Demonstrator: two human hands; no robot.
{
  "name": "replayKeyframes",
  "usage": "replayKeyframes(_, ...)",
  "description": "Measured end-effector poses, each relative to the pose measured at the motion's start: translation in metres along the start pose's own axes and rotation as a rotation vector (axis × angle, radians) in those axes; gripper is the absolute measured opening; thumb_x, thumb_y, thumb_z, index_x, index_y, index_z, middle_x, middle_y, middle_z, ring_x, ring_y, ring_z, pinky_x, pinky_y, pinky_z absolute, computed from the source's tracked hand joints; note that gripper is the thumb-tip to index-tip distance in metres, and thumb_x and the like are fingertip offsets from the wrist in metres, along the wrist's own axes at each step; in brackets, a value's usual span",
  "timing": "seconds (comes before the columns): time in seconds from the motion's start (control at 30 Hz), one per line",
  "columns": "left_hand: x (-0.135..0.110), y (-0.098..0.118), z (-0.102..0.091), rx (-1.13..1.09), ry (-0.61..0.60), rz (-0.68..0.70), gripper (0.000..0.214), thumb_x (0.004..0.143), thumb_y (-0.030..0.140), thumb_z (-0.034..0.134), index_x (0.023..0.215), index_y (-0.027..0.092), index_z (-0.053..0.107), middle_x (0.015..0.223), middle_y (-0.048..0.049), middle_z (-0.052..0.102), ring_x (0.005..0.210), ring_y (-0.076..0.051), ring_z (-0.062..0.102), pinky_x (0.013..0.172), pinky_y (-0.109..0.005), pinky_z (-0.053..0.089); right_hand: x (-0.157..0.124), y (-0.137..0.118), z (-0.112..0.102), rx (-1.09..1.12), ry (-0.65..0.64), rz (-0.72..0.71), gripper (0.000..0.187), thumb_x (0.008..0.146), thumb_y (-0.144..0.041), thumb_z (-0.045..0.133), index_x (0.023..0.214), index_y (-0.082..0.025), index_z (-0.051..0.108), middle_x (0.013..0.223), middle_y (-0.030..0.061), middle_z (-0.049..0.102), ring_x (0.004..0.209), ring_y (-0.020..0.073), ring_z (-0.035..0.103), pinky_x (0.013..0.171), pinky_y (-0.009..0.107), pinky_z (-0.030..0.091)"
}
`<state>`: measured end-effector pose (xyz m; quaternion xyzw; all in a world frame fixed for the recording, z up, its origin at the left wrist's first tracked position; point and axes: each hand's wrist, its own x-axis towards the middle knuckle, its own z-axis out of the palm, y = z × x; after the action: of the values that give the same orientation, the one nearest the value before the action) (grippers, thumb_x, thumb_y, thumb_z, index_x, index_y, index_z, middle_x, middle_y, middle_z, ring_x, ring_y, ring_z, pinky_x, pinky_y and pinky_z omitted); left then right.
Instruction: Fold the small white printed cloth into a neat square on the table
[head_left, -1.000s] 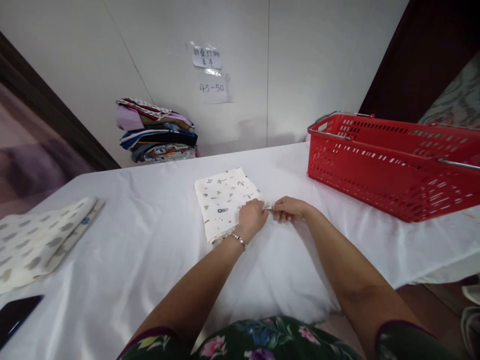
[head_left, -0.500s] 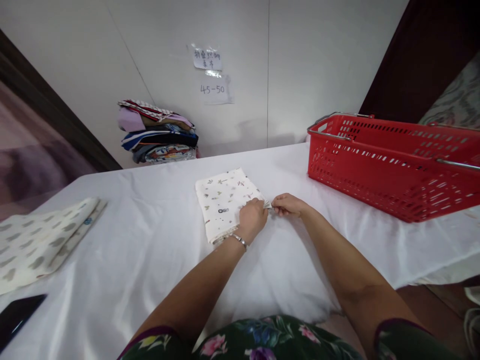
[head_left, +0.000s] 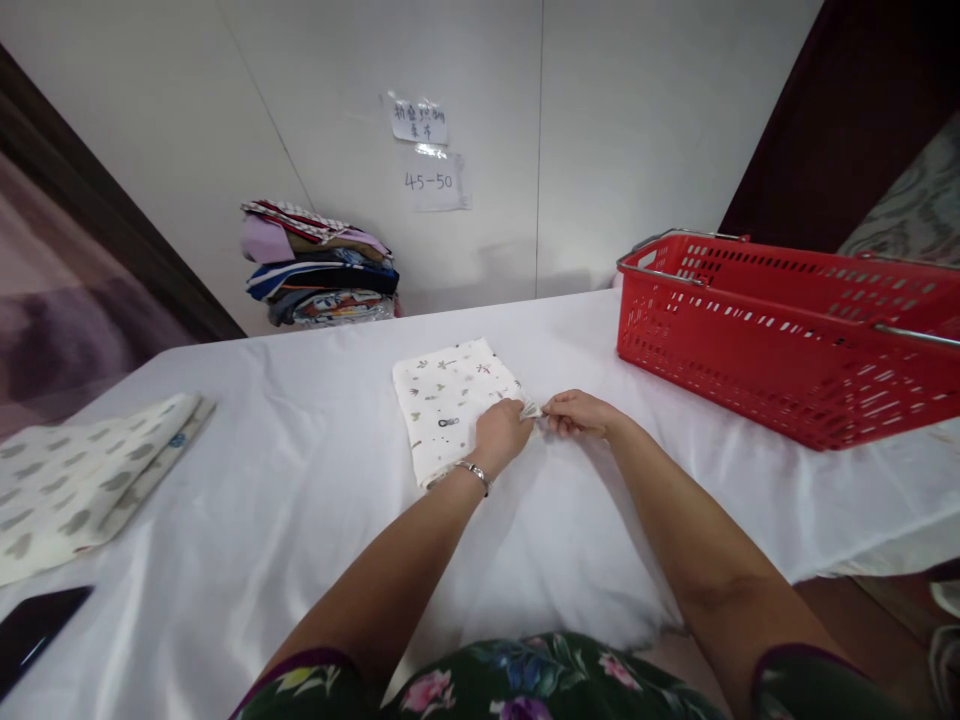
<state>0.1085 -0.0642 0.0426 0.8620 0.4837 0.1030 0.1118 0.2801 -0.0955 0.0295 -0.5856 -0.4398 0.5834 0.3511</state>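
A folded white cloth with small printed motifs (head_left: 442, 400) lies flat on the white-covered table (head_left: 300, 450). My left hand (head_left: 502, 437) is closed on the cloth's right edge, its fingertips partly hidden from view. Just right of it, my right hand (head_left: 577, 412) pinches a corner of the same cloth. Between the two hands that corner is drawn out and bunched into small creases. A bracelet (head_left: 474, 474) circles my left wrist.
A red plastic basket (head_left: 735, 350) with metal handles stands at the right. Another folded cloth with grey spots (head_left: 82, 475) lies left, above a dark phone (head_left: 37, 630). Folded fabrics (head_left: 322, 270) are stacked by the wall, below paper signs (head_left: 431, 182).
My left hand has shifted very slightly left along the cloth's edge. The corner between my hands shows a little more. My right hand keeps its pinch.
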Motion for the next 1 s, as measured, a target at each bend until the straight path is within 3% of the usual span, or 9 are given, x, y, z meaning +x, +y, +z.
replayKeyframes(0.2,0.0008,-0.0011,-0.0022,-0.063,0.005,-0.02,0.017,0.079,0.035,0.051,0.08,0.021,0.06,0.081,-0.0032,0.064,0.08,-0.017,0.058,0.064,-0.025,0.038,0.001,0.0035,0.0008,0.011,-0.094,0.021,0.012,0.073,-0.027,0.06,0.075,-0.015,0.058,0.059,-0.0008,0.064,0.042,0.0069,0.055,0.03,0.015,0.026)
replayKeyframes(0.53,0.0001,-0.0025,-0.0039,-0.11,-0.03,-0.021,0.02,0.08,0.034,0.046,0.072,0.02,0.059,0.075,-0.002,0.063,0.069,-0.015,0.056,0.056,-0.025,0.034,0.0027,0.0043,-0.0035,0.048,-0.078,0.005,0.016,0.073,-0.031,0.06,0.075,-0.015,0.058,0.065,0.0013,0.067,0.042,0.0068,0.055,0.029,0.016,0.026)
replayKeyframes(0.7,-0.0002,0.0002,-0.0023,-0.078,-0.001,-0.006,0.021,0.081,0.035,0.046,0.078,0.019,0.06,0.084,-0.0044,0.064,0.079,-0.017,0.057,0.062,-0.026,0.037,0.0012,0.0026,-0.0002,0.011,-0.03,0.024,0.02,0.075,-0.034,0.059,0.068,-0.015,0.055,0.058,0.0,0.064,0.038,0.0066,0.052,0.029,0.017,0.024)
replayKeyframes(1.0,-0.0013,0.0012,-0.0004,-0.046,0.009,-0.008,0.02,0.083,0.035,0.047,0.083,0.019,0.059,0.09,-0.005,0.063,0.086,-0.018,0.057,0.069,-0.026,0.038,0.0049,0.0035,-0.0002,-0.063,0.094,-0.063,0.014,0.07,-0.021,0.059,0.059,-0.016,0.052,0.044,-0.0049,0.053,0.035,0.005,0.047,0.031,0.016,0.023)
